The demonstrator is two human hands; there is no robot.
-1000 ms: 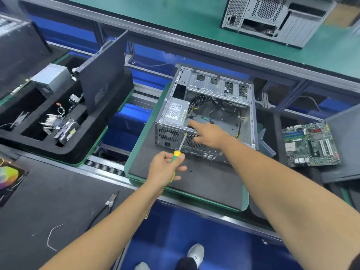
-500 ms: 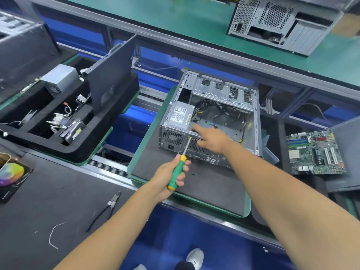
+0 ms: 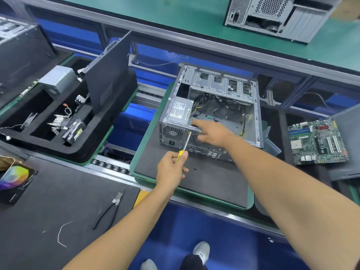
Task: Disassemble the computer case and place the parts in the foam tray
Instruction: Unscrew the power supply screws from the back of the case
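Observation:
An open grey computer case (image 3: 224,84) lies on a dark mat with a green rim (image 3: 204,180). Its power supply (image 3: 178,112) sits in the near left corner with loose cables behind it. My left hand (image 3: 171,168) grips a yellow-green screwdriver (image 3: 185,145); the tip touches the case's rear top edge beside the power supply. My right hand (image 3: 212,133) rests on that rear edge, index finger stretched toward the power supply. The black foam tray (image 3: 58,147) at the left holds a power supply, a drive, cables and an upright side panel (image 3: 109,82).
A green motherboard (image 3: 317,141) lies at the right on a dark tray. Black pliers (image 3: 111,209) and a white wire scrap (image 3: 62,232) lie on the near mat. Another case (image 3: 276,14) stands on the far green bench. Conveyor rollers run between the trays.
My left hand turned the screwdriver handle and kept the tip at the case's rear edge. My right hand stayed on the case. The camera shifted slightly.

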